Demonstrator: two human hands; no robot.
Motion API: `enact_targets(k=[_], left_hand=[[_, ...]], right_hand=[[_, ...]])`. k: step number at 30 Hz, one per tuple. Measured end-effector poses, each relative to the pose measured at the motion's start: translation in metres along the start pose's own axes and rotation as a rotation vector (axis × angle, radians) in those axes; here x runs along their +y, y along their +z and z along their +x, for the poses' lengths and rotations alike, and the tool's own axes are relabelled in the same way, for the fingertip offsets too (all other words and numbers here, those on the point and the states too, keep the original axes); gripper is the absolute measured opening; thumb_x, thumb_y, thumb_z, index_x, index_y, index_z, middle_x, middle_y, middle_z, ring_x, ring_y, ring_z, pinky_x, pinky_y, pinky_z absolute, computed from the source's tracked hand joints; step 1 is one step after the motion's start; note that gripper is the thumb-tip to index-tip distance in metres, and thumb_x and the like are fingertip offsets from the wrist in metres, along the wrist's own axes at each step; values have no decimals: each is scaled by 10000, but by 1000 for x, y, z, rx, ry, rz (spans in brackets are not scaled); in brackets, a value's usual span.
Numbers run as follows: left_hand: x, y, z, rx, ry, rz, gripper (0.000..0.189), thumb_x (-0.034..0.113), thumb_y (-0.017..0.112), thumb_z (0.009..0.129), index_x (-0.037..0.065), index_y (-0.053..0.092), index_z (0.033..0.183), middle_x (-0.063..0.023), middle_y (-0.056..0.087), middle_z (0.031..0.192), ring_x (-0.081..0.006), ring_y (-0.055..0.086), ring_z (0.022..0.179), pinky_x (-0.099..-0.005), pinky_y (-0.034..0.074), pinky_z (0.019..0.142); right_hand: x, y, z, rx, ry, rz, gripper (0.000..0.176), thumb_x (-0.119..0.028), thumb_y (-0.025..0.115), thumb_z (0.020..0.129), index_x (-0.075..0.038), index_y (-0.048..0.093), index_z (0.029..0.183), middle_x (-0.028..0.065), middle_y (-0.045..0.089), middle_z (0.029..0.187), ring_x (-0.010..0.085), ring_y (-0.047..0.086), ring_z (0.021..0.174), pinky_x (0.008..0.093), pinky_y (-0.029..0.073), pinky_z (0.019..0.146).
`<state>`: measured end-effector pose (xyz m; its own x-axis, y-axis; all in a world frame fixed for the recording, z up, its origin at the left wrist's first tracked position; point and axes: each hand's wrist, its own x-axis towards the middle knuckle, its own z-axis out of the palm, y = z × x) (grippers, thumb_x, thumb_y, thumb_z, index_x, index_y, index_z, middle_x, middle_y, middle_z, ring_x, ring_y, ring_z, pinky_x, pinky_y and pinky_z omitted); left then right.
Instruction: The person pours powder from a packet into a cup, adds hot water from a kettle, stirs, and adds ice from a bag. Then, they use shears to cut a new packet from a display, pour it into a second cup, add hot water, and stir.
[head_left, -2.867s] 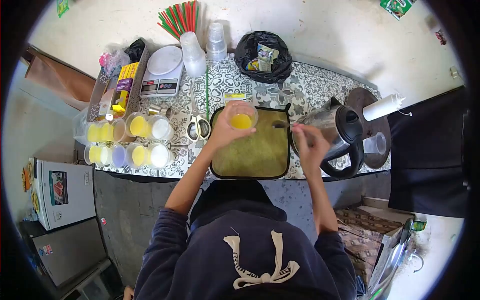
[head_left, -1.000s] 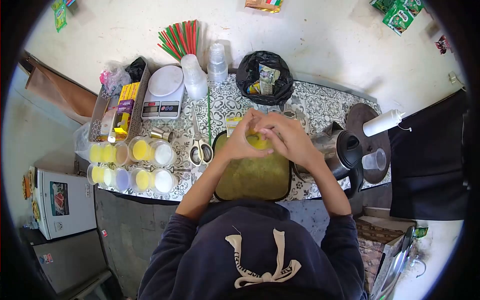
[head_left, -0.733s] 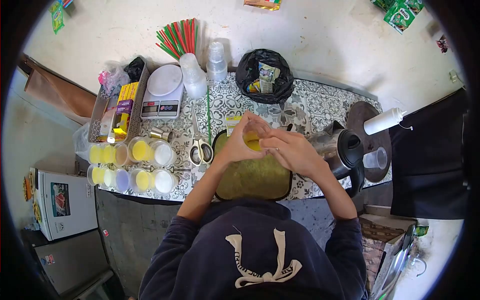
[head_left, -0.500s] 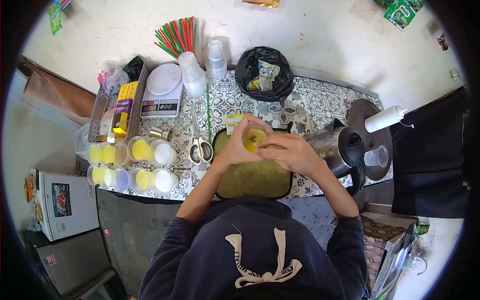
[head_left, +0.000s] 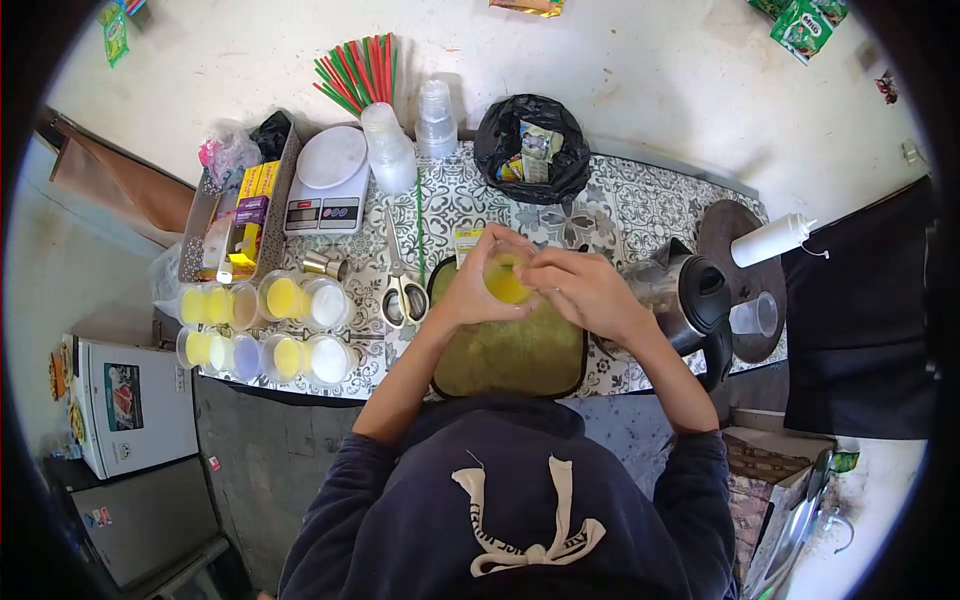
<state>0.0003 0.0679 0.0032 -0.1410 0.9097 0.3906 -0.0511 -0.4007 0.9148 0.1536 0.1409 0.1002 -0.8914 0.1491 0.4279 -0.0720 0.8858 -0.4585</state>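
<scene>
My left hand (head_left: 468,288) is wrapped round a clear plastic cup (head_left: 508,287) with yellow liquid in it, held above the green mat (head_left: 510,360). My right hand (head_left: 588,293) is closed in a pinch at the cup's right rim, its fingertips over the opening. Whatever those fingers hold is hidden or too thin to name. A yellow packet (head_left: 468,239) lies just beyond my left hand. Scissors (head_left: 402,290) lie to the left of the mat, and an electric kettle (head_left: 680,295) stands to the right of my right hand.
At left stand several cups of yellow and white powder (head_left: 285,297), a metal jigger (head_left: 323,264), a basket of boxes (head_left: 190,240) and a kitchen scale (head_left: 325,200). Stacked cups (head_left: 388,150) and a black bag (head_left: 490,150) line the back. A white squeeze bottle (head_left: 765,242) is at right.
The cup has tilted slightly, so more of the yellow liquid shows. My right fingers have shifted a little at the rim, while my left hand keeps its hold.
</scene>
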Motion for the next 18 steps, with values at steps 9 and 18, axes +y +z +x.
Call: enact_targets(k=[9,18], left_hand=[[-4,-5,4,-71,-27,-59,649,109,772,557,69,390,1081,-80,532,1016,-171,535,954,-312,417,862],[-1,-4,7,-12,-20,-10,663,109,769,553,64,384,1091,-81,525,1027,-177,538,978,-314,420,861]], right_hand=[[-6,8,1,-48,47,64,226,-28,583,714,-98,560,927,68,551,850,273,581,668,350,478,565],[-4,3,7,-47,82,-58,186,-30,594,769,-77,573,948,92,591,882,274,605,711,333,490,608]])
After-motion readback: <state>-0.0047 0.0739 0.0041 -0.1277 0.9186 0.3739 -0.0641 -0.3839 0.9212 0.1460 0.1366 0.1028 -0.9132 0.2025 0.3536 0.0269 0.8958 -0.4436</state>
